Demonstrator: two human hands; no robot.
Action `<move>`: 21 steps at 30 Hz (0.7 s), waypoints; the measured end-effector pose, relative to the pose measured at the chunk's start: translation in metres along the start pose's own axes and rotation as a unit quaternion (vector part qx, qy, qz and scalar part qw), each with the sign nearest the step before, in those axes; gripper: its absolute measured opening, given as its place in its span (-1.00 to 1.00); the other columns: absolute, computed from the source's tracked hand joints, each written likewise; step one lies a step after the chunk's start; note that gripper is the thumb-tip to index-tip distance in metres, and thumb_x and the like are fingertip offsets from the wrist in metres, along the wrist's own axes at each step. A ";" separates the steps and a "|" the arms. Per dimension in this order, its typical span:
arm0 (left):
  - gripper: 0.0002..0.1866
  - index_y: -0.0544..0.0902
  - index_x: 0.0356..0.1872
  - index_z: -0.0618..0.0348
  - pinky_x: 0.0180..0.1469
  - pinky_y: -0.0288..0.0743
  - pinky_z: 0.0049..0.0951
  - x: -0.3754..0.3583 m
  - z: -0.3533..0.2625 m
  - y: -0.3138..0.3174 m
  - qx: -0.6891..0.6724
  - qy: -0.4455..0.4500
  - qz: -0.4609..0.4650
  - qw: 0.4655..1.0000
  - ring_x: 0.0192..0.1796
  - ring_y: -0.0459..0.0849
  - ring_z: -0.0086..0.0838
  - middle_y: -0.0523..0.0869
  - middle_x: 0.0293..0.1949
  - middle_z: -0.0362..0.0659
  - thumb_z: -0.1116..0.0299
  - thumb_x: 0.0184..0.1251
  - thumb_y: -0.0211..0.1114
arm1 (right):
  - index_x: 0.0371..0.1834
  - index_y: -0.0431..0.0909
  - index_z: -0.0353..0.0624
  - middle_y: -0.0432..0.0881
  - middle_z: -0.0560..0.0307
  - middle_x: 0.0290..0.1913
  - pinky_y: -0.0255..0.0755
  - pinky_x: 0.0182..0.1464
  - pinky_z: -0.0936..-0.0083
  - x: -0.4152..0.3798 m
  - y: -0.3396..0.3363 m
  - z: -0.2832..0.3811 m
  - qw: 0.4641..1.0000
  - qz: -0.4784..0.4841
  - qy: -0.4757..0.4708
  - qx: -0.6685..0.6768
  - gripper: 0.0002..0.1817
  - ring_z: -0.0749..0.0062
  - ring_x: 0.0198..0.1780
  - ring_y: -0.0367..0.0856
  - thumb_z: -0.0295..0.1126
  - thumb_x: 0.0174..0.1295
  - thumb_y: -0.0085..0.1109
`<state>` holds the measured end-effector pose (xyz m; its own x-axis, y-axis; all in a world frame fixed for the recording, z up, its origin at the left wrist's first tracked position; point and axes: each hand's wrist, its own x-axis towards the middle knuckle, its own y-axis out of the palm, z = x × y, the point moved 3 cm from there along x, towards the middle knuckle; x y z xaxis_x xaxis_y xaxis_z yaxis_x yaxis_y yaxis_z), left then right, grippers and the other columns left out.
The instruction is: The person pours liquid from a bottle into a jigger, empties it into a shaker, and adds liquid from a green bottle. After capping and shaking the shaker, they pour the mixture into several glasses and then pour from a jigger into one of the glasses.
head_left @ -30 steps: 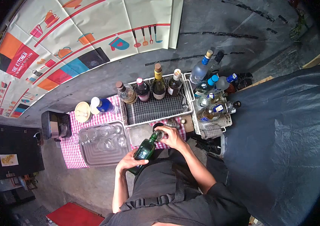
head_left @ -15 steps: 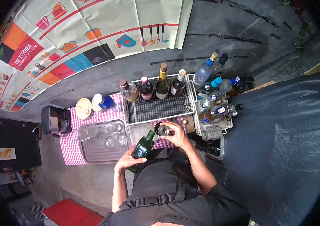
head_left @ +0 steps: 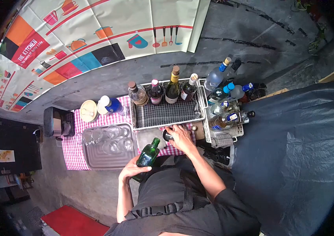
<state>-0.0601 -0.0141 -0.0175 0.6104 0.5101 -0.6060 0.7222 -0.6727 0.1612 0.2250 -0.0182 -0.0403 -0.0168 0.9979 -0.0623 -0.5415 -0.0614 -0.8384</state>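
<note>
My left hand (head_left: 131, 170) is closed around the body of a green glass bottle (head_left: 148, 155). The bottle leans up and to the right in front of my body, its mouth uncapped. Just right of the bottle's neck, my right hand (head_left: 181, 139) grips a small dark metal jigger (head_left: 167, 135), apart from the bottle. The fingers hide part of the jigger, and its inside is out of sight. Beneath both hands lies a red-and-white checked cloth (head_left: 171, 150) with a pale board (head_left: 146, 138) on it.
Several upturned glasses stand on a ribbed tray (head_left: 100, 157) at left. Behind my hands, a white wire basket (head_left: 167, 126) holds several bottles and a dark checked cloth. Another rack (head_left: 230, 131) crowded with bottles is on the right. A black container (head_left: 58, 124) stands at far left.
My right hand has turned over the jigger, so its opening no longer faces up to me and its dark side shows. The bottle's neck and the jigger are slightly farther apart.
</note>
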 end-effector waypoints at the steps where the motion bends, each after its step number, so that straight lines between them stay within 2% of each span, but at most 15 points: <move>1: -0.26 0.61 0.27 0.18 0.15 0.50 -0.43 0.000 0.001 0.000 -0.001 0.000 -0.001 1.000 0.02 0.62 -0.57 0.71 -0.02 -0.30 0.20 0.05 0.75 | 0.40 0.57 -0.03 0.53 0.00 0.09 0.49 0.25 0.17 0.000 0.000 0.000 1.000 0.003 0.002 -0.001 -0.21 0.07 0.19 0.56 -0.42 -0.04 0.57; 15: -0.17 0.57 0.35 0.17 0.18 0.49 -0.43 -0.005 0.000 0.001 -0.019 -0.005 -0.015 1.000 0.04 0.61 -0.57 0.71 0.02 -0.30 0.25 0.02 0.77 | 0.43 0.56 -0.01 0.55 -0.07 0.13 0.50 0.29 0.16 0.001 -0.003 0.000 1.000 0.001 0.015 -0.002 -0.18 0.01 0.21 0.57 -0.40 -0.04 0.56; 18: -0.16 0.55 0.37 0.17 0.17 0.49 -0.43 -0.006 0.002 -0.001 -0.022 -0.011 -0.011 1.000 0.05 0.60 -0.57 0.70 0.04 -0.30 0.27 0.01 0.77 | 0.44 0.55 -0.02 0.58 -0.06 0.13 0.51 0.27 0.20 0.000 -0.010 0.003 1.000 -0.012 0.010 -0.021 -0.18 0.03 0.20 0.58 -0.38 -0.02 0.57; 21: -0.10 0.52 0.41 0.17 0.23 0.48 -0.42 -0.007 0.006 -0.004 -0.040 0.012 -0.001 0.999 0.11 0.60 -0.55 0.69 0.11 -0.28 0.32 -0.03 0.77 | 0.45 0.54 -0.03 0.62 -0.07 0.13 0.52 0.24 0.21 -0.001 -0.019 0.009 1.000 -0.011 0.009 0.028 -0.21 0.03 0.16 0.63 -0.36 0.04 0.57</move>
<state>-0.0691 -0.0178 -0.0187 0.6150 0.5249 -0.5884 0.7471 -0.6266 0.2219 0.2276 -0.0177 -0.0191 0.0106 0.9984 -0.0555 -0.5879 -0.0386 -0.8080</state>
